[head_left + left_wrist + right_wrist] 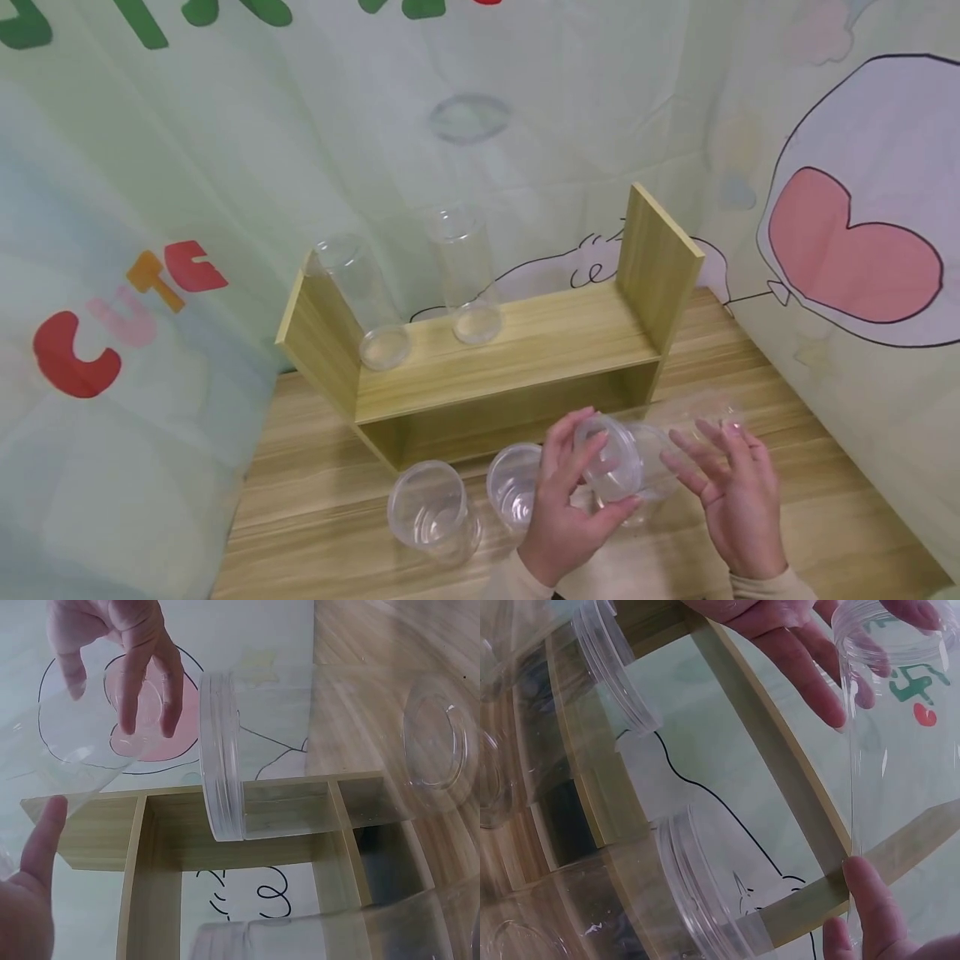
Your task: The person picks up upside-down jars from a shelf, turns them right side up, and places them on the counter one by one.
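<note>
My left hand [558, 508] grips the wide rimmed end of a clear plastic jar [626, 462], fingers and thumb around the rim. The jar lies tilted in the air, its other end pointing right. Close to that end is my right hand [738, 512], fingers spread and mostly straight. In the right wrist view, a right fingertip [870, 892] appears to touch the jar's clear wall [907, 772]. Two similar jars stand on the table left of my hands, one at the left [427, 508] and one nearer my left hand [513, 483]. Whether they have lids, I cannot tell.
A wooden shelf [510, 354] with two upright side panels stands at the back of the table [300, 492]. Two tall clear cylinders, one at its left end [360, 292] and one beside it [465, 267], stand on its board. Printed cloth walls [570, 100] surround the table.
</note>
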`<state>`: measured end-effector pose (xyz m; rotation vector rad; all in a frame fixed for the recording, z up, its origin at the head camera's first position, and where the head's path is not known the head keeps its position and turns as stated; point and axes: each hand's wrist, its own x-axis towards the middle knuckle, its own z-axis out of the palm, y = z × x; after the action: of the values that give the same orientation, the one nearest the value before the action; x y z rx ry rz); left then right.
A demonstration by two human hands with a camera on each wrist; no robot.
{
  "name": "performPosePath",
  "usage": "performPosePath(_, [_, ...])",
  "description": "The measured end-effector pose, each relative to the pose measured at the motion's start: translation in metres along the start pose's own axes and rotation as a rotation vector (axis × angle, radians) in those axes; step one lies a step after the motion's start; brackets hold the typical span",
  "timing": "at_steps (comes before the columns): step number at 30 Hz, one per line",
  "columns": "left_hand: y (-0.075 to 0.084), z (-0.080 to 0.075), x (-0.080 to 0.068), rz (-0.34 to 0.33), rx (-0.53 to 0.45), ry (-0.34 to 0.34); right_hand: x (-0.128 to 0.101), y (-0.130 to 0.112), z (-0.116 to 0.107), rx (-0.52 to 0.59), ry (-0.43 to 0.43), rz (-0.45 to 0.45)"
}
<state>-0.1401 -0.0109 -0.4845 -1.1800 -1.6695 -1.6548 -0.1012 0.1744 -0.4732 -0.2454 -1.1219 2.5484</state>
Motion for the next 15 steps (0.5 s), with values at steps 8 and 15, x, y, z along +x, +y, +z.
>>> performPosePath(8, [-0.001,-0.001,0.004,-0.005,-0.059,0.024,0.001,-0.006,-0.003,-0.008,-0.102,-0.041])
performPosePath(15, [-0.002,-0.006,0.007,-0.009,-0.079,0.057,0.009,-0.015,-0.013,-0.006,-0.236,-0.058])
